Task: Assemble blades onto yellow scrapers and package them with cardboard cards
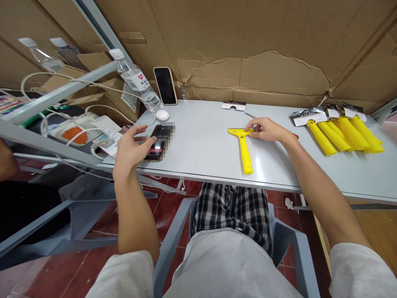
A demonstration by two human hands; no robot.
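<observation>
A yellow scraper with a T-shaped head lies on the table, its handle towards me. My right hand has its thumb and fingertips closed on the right end of the scraper's head. Under that hand a thin tool shows a metal shaft on one side and a red end on the other; its middle is hidden. My left hand is at the black phone, thumb over its lit timer screen, the other fingers spread apart and holding nothing.
Several yellow scrapers with black-and-white cards lie at the right. One loose card is at the back. Another phone leans on the cardboard, near a white mouse-like object and a water bottle. Cables and a power strip crowd the left.
</observation>
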